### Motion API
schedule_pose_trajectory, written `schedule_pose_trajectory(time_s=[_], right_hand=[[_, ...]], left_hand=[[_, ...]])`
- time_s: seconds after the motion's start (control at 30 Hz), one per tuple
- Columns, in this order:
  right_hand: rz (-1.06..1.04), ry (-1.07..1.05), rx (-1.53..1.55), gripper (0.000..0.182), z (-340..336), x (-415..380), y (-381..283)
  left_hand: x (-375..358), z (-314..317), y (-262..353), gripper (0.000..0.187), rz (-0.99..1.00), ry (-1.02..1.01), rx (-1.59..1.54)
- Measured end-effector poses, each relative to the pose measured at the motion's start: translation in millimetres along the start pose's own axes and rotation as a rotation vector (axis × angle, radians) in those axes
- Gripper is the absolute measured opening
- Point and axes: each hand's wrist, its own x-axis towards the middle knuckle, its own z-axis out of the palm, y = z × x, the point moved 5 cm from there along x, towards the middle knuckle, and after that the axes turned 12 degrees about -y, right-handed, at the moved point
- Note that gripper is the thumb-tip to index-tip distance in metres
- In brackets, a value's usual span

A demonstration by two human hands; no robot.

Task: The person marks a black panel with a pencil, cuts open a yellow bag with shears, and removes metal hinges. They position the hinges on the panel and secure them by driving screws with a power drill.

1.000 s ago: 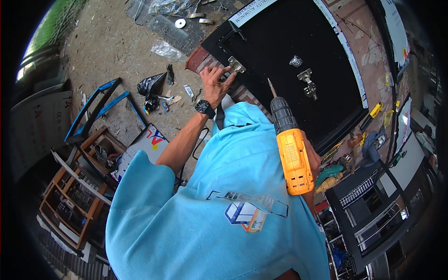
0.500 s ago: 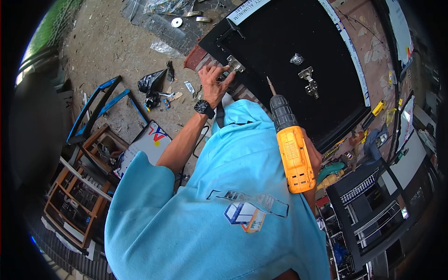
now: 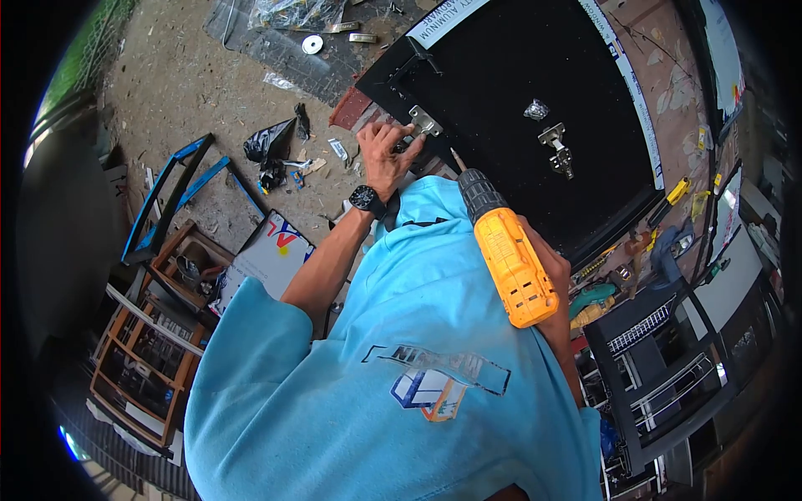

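My left hand (image 3: 387, 159), with a black watch on the wrist, has its curled fingers on a metal cabinet hinge (image 3: 425, 121) at the near left edge of a black panel (image 3: 493, 92). Part of that hinge is hidden under the fingers. My right hand (image 3: 547, 263) grips a yellow and black cordless drill (image 3: 511, 255), whose body covers most of the fingers. The drill bit (image 3: 457, 159) points toward the hinge but stands apart from it. A second cabinet hinge (image 3: 555, 150) lies on the panel beside a small clear plastic packet (image 3: 535, 109).
A black clamp-like piece (image 3: 424, 54) sits at the panel's corner. Blue and black frame pieces (image 3: 171, 196) and a wooden frame (image 3: 138, 367) are at left. A yellow-handled tool (image 3: 677, 191) and a green power tool (image 3: 593, 296) lie right of the panel.
The drill has swung left and its bit has come closer to the hinge under my left hand. My left hand stays at that hinge.
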Motion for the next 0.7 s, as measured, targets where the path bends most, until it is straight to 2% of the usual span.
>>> schedule_pose_trajectory(time_s=[0.23,0.33,0.4,0.7], right_hand=[[0.059,-0.086,-0.001,0.069,10,46,-9],[0.106,-0.143,0.069,0.062,11,70,-21],[0.14,-0.165,0.076,0.062,13,81,-24],[0.199,-0.247,0.027,0.064,12,105,-27]], left_hand=[[4,-5,5,0.026,-0.03,-0.002,-0.006],[6,-6,5,0.027,-0.052,-0.027,-0.044],[7,-8,7,0.027,-0.005,-0.022,-0.005],[6,-7,3,0.028,-0.048,-0.066,-0.036]])
